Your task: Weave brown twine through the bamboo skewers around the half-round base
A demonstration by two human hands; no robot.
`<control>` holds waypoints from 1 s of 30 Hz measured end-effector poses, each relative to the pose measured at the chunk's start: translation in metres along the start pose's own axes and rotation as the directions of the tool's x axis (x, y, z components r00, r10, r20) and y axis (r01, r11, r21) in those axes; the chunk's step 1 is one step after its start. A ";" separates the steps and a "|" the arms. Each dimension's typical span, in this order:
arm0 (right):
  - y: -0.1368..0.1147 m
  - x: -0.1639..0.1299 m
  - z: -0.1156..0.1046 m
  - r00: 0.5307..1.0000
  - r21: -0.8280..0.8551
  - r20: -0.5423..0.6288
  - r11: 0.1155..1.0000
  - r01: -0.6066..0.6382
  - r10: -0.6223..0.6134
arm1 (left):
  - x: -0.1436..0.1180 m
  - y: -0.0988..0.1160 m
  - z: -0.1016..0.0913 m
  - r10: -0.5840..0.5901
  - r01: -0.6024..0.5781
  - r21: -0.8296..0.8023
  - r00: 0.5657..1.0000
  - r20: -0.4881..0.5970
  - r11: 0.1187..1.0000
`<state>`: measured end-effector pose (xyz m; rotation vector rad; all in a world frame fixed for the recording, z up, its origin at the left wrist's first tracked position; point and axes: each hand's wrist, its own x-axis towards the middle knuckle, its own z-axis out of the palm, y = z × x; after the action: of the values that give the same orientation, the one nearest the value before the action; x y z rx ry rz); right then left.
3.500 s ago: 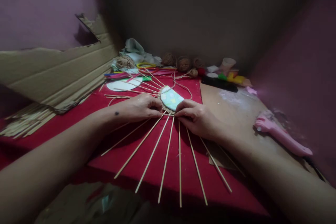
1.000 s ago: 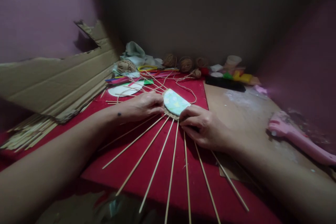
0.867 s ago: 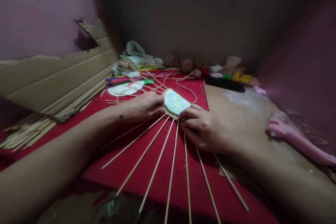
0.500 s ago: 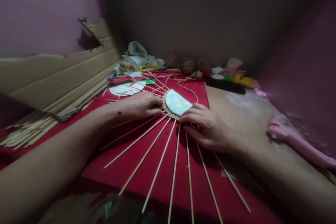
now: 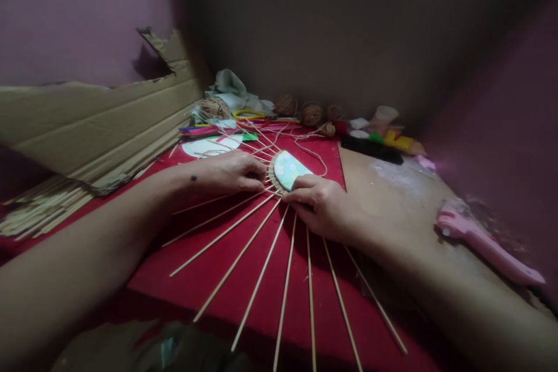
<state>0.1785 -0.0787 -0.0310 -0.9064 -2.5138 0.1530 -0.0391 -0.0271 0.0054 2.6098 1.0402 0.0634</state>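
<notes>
Pinching twine at the disc's woven rim, both hands, left hand and right hand, crowd the hub where the light, springy sticks look least likely to snap.

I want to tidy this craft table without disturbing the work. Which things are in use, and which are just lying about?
In use:
left hand
right hand
patterned disc
radiating sticks
twine

Lying about:
pink glue gun
cardboard sheet
twine balls
spare stick bundle
white cup
</notes>
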 end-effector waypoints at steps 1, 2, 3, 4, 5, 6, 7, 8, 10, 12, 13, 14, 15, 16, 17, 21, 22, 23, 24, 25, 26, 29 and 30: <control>0.000 -0.002 0.001 1.000 -0.008 -0.016 1.000 0.009 -0.010 | -0.001 0.000 -0.002 -0.008 0.008 -0.020 1.000 0.008 1.000; 0.000 -0.003 0.002 0.999 -0.016 -0.029 1.000 0.016 -0.016 | -0.003 0.001 -0.005 -0.014 0.015 -0.053 1.000 0.025 0.998; 0.000 -0.004 0.002 0.999 -0.021 -0.041 1.000 0.021 -0.022 | -0.006 0.002 -0.008 -0.014 0.019 -0.096 0.999 0.051 0.995; 0.000 -0.004 0.002 0.998 -0.023 -0.047 0.999 0.028 -0.029 | -0.010 0.004 -0.010 -0.007 0.019 -0.141 0.996 0.088 0.990; 0.000 -0.005 0.002 0.998 -0.025 -0.050 0.999 0.039 -0.040 | -0.014 0.007 -0.012 0.011 0.012 -0.183 0.992 0.127 0.983; 0.000 -0.005 0.002 0.997 -0.031 -0.046 0.998 0.053 -0.054 | -0.019 0.009 -0.014 0.032 0.003 -0.214 0.986 0.162 0.977; 0.000 -0.005 0.002 0.997 -0.039 -0.041 0.997 0.069 -0.071 | -0.024 0.012 -0.015 0.048 -0.005 -0.228 0.981 0.186 0.974; 0.000 -0.006 0.001 0.996 -0.048 -0.037 0.995 0.084 -0.086 | -0.030 0.015 -0.014 0.055 -0.012 -0.219 0.980 0.192 0.976; 0.000 -0.007 0.001 0.992 -0.060 -0.047 0.992 0.113 -0.116 | -0.039 0.018 -0.011 0.035 -0.010 -0.161 0.988 0.151 0.987; 0.001 -0.009 0.001 0.987 -0.046 -0.076 0.990 0.135 -0.138 | -0.046 0.017 -0.005 -0.022 0.028 -0.099 0.998 0.066 0.995; 0.002 -0.011 0.001 0.985 -0.031 -0.092 0.989 0.145 -0.147 | -0.047 0.016 -0.002 -0.049 0.050 -0.084 0.999 0.023 0.995; 0.003 -0.012 0.001 0.983 -0.018 -0.106 0.988 0.152 -0.153 | -0.047 0.015 0.001 -0.075 0.073 -0.074 0.997 -0.018 0.995; 0.005 -0.013 0.001 0.981 -0.007 -0.114 0.988 0.156 -0.156 | -0.045 0.014 0.004 -0.102 0.098 -0.061 0.993 -0.059 0.993; 0.005 -0.014 0.000 0.981 0.001 -0.114 0.987 0.159 -0.157 | -0.043 0.013 0.006 -0.128 0.124 -0.041 0.986 -0.104 0.991; 0.006 -0.014 0.000 0.981 0.004 -0.110 0.987 0.162 -0.160 | -0.040 0.013 0.008 -0.152 0.152 -0.013 0.976 -0.153 0.988; 0.005 -0.013 0.000 0.982 -0.006 -0.083 0.985 0.172 -0.172 | -0.028 0.017 0.012 -0.217 0.258 0.085 0.919 -0.330 0.962; 0.005 -0.013 0.000 0.982 -0.013 -0.082 0.985 0.171 -0.171 | -0.026 0.018 0.013 -0.222 0.268 0.092 0.912 -0.346 0.959; 0.004 -0.013 0.000 0.982 -0.021 -0.083 0.986 0.168 -0.169 | -0.026 0.019 0.013 -0.224 0.272 0.093 0.909 -0.351 0.958; 0.004 -0.012 0.000 0.982 -0.028 -0.083 0.986 0.165 -0.167 | -0.026 0.019 0.013 -0.223 0.268 0.088 0.911 -0.347 0.959; 0.003 -0.012 0.001 0.982 -0.036 -0.084 0.986 0.164 -0.166 | -0.027 0.018 0.014 -0.222 0.262 0.078 0.915 -0.337 0.962; 0.003 -0.012 0.001 0.983 -0.043 -0.086 0.986 0.162 -0.165 | -0.028 0.017 0.014 -0.221 0.255 0.066 0.919 -0.326 0.965; 0.002 -0.011 0.000 0.985 -0.063 -0.082 0.987 0.148 -0.153 | -0.031 0.014 0.015 -0.217 0.245 0.057 0.928 -0.303 0.968; 0.002 -0.011 0.000 0.986 -0.071 -0.074 0.987 0.143 -0.148 | -0.031 0.013 0.015 -0.220 0.248 0.062 0.929 -0.298 0.967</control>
<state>0.1868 -0.0842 -0.0355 -0.7352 -2.5126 -0.0124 -0.0506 -0.0612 -0.0023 2.5931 1.4854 0.3558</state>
